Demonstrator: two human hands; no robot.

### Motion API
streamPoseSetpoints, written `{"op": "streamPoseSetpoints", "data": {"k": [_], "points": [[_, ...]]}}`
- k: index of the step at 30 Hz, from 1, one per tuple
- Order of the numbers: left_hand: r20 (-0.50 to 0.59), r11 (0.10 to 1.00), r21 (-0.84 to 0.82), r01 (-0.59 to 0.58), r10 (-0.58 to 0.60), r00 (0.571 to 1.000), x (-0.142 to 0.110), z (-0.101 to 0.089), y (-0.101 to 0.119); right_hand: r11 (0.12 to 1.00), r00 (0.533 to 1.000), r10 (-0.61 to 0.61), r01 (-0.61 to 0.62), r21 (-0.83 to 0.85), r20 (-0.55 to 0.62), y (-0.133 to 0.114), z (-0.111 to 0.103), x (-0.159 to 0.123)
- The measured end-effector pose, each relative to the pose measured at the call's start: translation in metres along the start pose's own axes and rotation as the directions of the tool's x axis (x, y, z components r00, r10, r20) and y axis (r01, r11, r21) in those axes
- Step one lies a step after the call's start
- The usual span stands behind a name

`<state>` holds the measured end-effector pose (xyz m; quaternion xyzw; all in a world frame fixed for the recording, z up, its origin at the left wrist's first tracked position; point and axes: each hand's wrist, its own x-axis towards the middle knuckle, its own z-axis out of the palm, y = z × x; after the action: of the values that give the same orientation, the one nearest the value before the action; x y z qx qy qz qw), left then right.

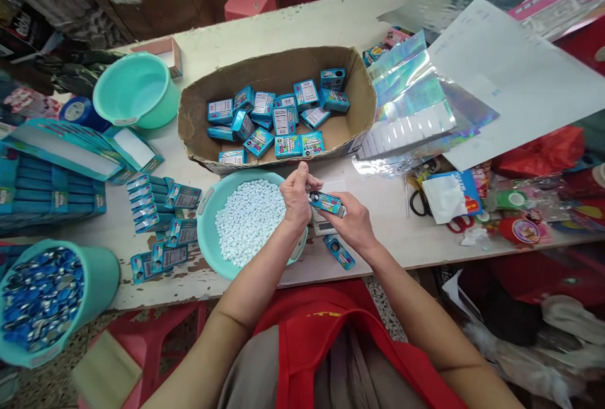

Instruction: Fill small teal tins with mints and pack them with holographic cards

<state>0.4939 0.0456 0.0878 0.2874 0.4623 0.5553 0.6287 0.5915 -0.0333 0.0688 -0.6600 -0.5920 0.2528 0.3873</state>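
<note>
A small blue candy box (327, 202) is gripped in my right hand (354, 223), its printed side facing up. My left hand (297, 198) is closed at the box's left end, fingers curled; what they hold, if anything, is hidden. Under my left wrist stands a turquoise basin (204, 232) of small pale candies (248, 220). A white device (324, 226), partly covered by my hands, lies beneath the box. Just below my right hand another flat blue box (339, 253) rests on the table. Beyond both hands, a cardboard carton (198, 144) holds several filled-out blue boxes (283, 120).
Flat blue boxes (182, 232) lie left of the basin, near stacked blue packaging (51, 182). An empty turquoise bowl (135, 91) stands behind them. A bucket (101, 276) of blue wrapped pieces is at lower left. Holographic sheets (406, 106), scissors (420, 203) and packets crowd the right.
</note>
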Motion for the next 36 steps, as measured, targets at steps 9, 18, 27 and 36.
{"op": "streamPoseSetpoints", "data": {"k": [9, 18, 27, 36], "points": [[-0.017, 0.998, 0.009, 0.061, -0.06, 0.998, 0.008, 0.0, -0.004, 0.992, 0.995, 0.099, -0.098, 0.084, -0.005, 0.018, 0.006, 0.003], [-0.244, 0.942, 0.333, 0.044, 0.041, 0.969, 0.016, -0.103, 0.01, 0.947, 0.964, 0.264, -0.251, 0.198, -0.04, 0.074, 0.011, -0.003], [-0.273, 0.595, 0.787, 0.164, 0.098, 0.957, -0.007, -0.204, 0.004, 0.938, 0.943, 0.317, -0.297, 0.18, -0.099, 0.08, -0.015, -0.037], [-0.272, 0.665, 0.733, 0.146, 0.09, 0.958, 0.002, -0.2, 0.007, 0.828, 0.813, 0.556, -0.523, 0.205, -0.172, 0.108, -0.031, -0.106]]}}
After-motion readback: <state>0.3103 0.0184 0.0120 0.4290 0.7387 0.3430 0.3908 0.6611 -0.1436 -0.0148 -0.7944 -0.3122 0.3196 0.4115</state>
